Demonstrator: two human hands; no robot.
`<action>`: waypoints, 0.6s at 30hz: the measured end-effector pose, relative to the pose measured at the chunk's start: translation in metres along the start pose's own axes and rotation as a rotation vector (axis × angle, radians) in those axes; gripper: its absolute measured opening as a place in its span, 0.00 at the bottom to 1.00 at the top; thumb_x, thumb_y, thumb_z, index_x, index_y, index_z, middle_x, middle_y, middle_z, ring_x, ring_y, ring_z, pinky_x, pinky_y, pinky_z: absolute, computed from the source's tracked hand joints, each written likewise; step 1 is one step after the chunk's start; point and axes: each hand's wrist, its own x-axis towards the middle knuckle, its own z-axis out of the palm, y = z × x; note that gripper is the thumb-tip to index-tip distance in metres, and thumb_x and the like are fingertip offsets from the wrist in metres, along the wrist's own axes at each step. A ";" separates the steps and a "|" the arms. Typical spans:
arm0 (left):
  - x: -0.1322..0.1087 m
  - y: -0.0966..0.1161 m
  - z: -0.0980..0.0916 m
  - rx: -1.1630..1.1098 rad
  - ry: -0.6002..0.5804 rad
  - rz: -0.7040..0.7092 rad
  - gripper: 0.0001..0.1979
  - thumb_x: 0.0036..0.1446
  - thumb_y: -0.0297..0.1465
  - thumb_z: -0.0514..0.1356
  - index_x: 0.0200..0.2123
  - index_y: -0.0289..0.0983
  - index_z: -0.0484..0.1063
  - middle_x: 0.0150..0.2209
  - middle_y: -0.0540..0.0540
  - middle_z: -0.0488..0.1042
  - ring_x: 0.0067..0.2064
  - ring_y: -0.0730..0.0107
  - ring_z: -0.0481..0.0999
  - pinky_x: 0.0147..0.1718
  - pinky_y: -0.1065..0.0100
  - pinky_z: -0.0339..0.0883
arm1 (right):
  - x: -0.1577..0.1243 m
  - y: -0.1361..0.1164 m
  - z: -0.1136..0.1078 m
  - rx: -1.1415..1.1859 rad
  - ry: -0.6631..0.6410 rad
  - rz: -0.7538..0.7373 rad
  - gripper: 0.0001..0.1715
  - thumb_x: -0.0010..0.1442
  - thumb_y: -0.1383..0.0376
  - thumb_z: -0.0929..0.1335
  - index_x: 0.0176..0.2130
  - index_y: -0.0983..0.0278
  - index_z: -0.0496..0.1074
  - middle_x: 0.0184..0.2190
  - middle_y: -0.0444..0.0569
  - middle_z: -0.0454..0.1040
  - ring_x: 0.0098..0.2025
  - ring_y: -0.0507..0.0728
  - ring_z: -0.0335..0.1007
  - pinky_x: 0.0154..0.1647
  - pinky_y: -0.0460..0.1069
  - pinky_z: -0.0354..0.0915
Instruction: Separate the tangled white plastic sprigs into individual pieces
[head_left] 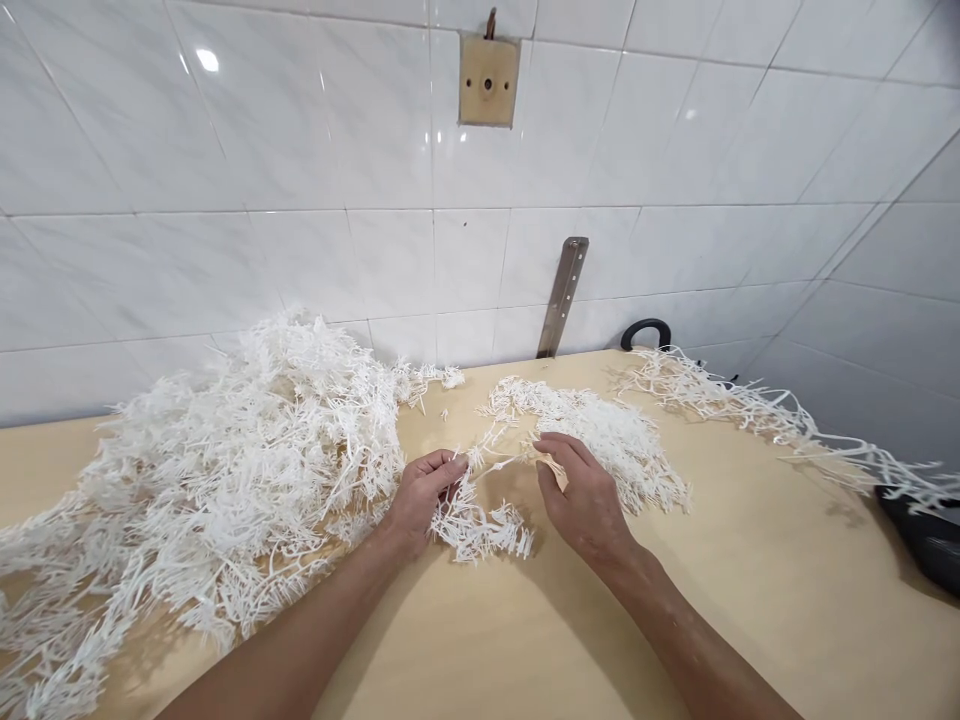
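Observation:
My left hand (429, 497) pinches a white plastic sprig (480, 530) of artificial foliage between thumb and fingers. Its thin needle-like leaves hang below the hand, and a stem points right. My right hand (581, 495) is just right of that stem, its fingers curved and apart from the thumb. Behind the right hand lies a flat heap of small white sprigs (600, 430), partly hidden by the fingers. A large tangled pile of white sprigs (277, 460) spreads to the left of my left hand.
Bare white stems (720, 395) trail along the table's right side. A black curved handle (646, 328) and a dark object (922, 535) are at the right. A metal bracket (562, 297) stands against the tiled wall (285, 120) behind the wooden table (487, 640).

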 end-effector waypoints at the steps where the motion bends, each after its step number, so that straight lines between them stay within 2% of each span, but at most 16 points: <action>1: 0.001 0.000 -0.001 -0.023 0.002 -0.006 0.19 0.45 0.43 0.70 0.24 0.36 0.67 0.17 0.55 0.60 0.17 0.80 0.57 0.15 0.75 0.49 | 0.000 0.000 0.000 0.004 0.019 0.010 0.14 0.63 0.67 0.61 0.46 0.62 0.70 0.50 0.56 0.72 0.45 0.59 0.73 0.37 0.53 0.72; 3: 0.002 0.000 -0.002 -0.059 0.013 -0.014 0.19 0.44 0.42 0.70 0.24 0.35 0.67 0.17 0.55 0.60 0.16 0.80 0.57 0.15 0.75 0.50 | 0.000 0.002 0.000 -0.058 0.017 0.058 0.15 0.62 0.67 0.62 0.48 0.63 0.70 0.50 0.58 0.71 0.41 0.59 0.74 0.36 0.53 0.71; 5: 0.004 0.001 -0.003 -0.090 0.021 -0.020 0.19 0.43 0.42 0.70 0.24 0.36 0.67 0.16 0.56 0.59 0.15 0.81 0.56 0.14 0.75 0.49 | -0.001 0.008 0.001 -0.183 -0.042 0.134 0.17 0.60 0.66 0.63 0.49 0.65 0.70 0.48 0.58 0.72 0.36 0.58 0.74 0.37 0.54 0.69; 8: 0.005 0.001 -0.004 -0.118 0.011 -0.033 0.18 0.42 0.41 0.71 0.24 0.36 0.67 0.16 0.56 0.59 0.15 0.80 0.56 0.13 0.75 0.48 | -0.002 0.016 0.001 -0.257 -0.155 0.190 0.13 0.61 0.65 0.63 0.42 0.65 0.74 0.40 0.54 0.76 0.33 0.58 0.73 0.37 0.53 0.67; 11: 0.004 0.001 -0.003 -0.116 -0.006 -0.052 0.19 0.43 0.41 0.71 0.24 0.36 0.67 0.17 0.55 0.60 0.15 0.80 0.58 0.13 0.75 0.50 | 0.000 0.017 0.000 -0.161 -0.092 0.160 0.14 0.64 0.62 0.62 0.37 0.63 0.75 0.34 0.51 0.78 0.33 0.57 0.74 0.38 0.52 0.67; 15: 0.002 0.002 -0.002 -0.113 -0.034 -0.049 0.18 0.44 0.40 0.71 0.25 0.35 0.68 0.18 0.55 0.62 0.16 0.80 0.60 0.13 0.75 0.49 | 0.002 0.006 -0.002 -0.009 0.071 0.142 0.13 0.65 0.62 0.62 0.39 0.62 0.75 0.37 0.52 0.78 0.34 0.56 0.74 0.38 0.51 0.69; 17: 0.000 0.003 -0.001 -0.122 -0.061 -0.052 0.17 0.44 0.40 0.71 0.24 0.36 0.67 0.17 0.55 0.62 0.15 0.79 0.59 0.13 0.75 0.49 | 0.001 -0.003 0.000 0.077 0.033 0.127 0.12 0.64 0.63 0.63 0.39 0.62 0.75 0.37 0.52 0.78 0.35 0.56 0.74 0.38 0.51 0.71; 18: -0.001 0.004 -0.001 -0.127 -0.079 -0.053 0.17 0.44 0.40 0.71 0.24 0.36 0.67 0.17 0.55 0.62 0.15 0.79 0.59 0.13 0.75 0.50 | -0.001 -0.007 0.002 0.136 -0.033 0.115 0.11 0.63 0.64 0.63 0.41 0.62 0.75 0.38 0.52 0.78 0.37 0.57 0.75 0.38 0.52 0.72</action>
